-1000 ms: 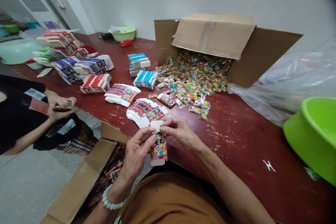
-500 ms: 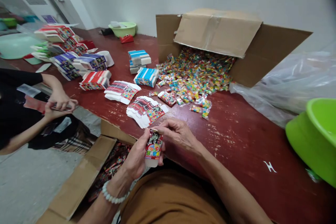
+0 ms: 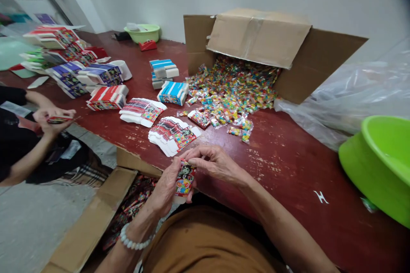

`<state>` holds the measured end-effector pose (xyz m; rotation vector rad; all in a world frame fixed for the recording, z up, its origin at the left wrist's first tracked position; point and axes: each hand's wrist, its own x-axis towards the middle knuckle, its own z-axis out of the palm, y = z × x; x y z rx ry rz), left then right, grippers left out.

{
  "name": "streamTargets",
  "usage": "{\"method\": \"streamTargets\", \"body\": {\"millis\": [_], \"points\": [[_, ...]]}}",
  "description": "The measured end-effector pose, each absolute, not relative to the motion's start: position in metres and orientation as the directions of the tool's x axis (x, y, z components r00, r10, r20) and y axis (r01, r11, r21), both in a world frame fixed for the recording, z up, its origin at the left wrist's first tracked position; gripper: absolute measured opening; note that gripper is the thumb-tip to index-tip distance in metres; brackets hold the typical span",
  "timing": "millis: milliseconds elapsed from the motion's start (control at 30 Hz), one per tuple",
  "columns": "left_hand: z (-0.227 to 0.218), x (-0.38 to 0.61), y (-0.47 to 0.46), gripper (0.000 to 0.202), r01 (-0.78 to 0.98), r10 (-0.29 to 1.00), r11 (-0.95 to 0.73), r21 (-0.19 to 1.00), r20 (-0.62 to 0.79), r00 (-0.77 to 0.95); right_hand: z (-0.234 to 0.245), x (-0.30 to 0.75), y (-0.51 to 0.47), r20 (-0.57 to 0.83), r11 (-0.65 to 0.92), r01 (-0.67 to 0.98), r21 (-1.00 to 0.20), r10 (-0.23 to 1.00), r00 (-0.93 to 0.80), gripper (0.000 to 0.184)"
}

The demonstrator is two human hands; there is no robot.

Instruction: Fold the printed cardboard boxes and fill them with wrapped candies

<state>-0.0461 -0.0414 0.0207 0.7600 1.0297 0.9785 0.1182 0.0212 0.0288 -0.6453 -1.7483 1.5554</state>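
Observation:
My left hand (image 3: 166, 187) is wrapped round a small red printed carton (image 3: 184, 180) held upright at the near table edge. My right hand (image 3: 213, 163) pinches the carton's top end, fingers pressed together on it. Just beyond my hands lies a fanned stack of flat red cartons (image 3: 172, 133) on the dark red table (image 3: 288, 166). Farther back, a heap of small colourful candy packets (image 3: 232, 91) spills from a cardboard box (image 3: 265, 47) lying on its side.
A green basin (image 3: 381, 162) stands at the right, clear plastic sheeting (image 3: 349, 94) behind it. Stacks of blue, red and purple cartons (image 3: 96, 79) cover the left of the table. An open cardboard box (image 3: 96, 217) sits below the table edge. Another person's hands (image 3: 53, 117) hold something small at left.
The carton's white top flap has been folded down and my right hand's fingers now press on its top. The carton sits lower in my left hand. The other person's hands rose slightly.

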Motion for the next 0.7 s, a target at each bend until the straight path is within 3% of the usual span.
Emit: {"method": "streamTargets", "body": {"millis": [100,200,267,333,400,467,600,700], "points": [[0.017,-0.039,-0.036,0.072,-0.361,0.912,0.410,0.838,-0.372,0.173,0.023,0.127,0.024,0.243,0.293,-0.038,-0.955,0.705,-0.666,0.025],[0.014,-0.030,-0.039,0.053,-0.479,0.900,0.434,0.763,-0.397,0.183,0.008,0.151,0.039,0.264,0.408,0.138,-0.902,0.777,-0.571,0.026],[0.011,-0.026,-0.048,0.047,-0.560,0.877,0.477,0.677,-0.411,0.250,-0.002,0.177,0.055,0.270,0.371,0.364,-0.854,0.915,-0.299,0.026],[0.004,-0.028,-0.061,0.045,-0.578,0.831,0.554,0.600,-0.442,0.338,-0.010,0.207,0.069,0.251,0.168,0.633,-0.756,0.967,0.042,0.026],[-0.007,-0.038,-0.074,0.042,-0.513,0.774,0.633,0.579,-0.487,0.405,-0.017,0.233,0.080,0.130,-0.103,0.710,-0.697,0.955,0.266,0.031],[-0.017,-0.057,-0.083,0.035,-0.407,0.765,0.641,0.651,-0.499,0.407,-0.023,0.252,0.087,0.064,-0.182,0.692,-0.698,0.947,0.313,0.027],[-0.023,-0.101,-0.085,0.028,-0.054,0.771,0.548,0.835,-0.479,0.420,-0.028,0.264,0.091,-0.014,-0.168,0.595,-0.786,0.967,0.254,0.025],[-0.014,-0.119,-0.082,0.025,0.208,0.670,0.531,0.822,-0.557,0.490,-0.023,0.253,0.084,-0.055,-0.156,0.481,-0.862,0.975,0.217,0.034]]}}
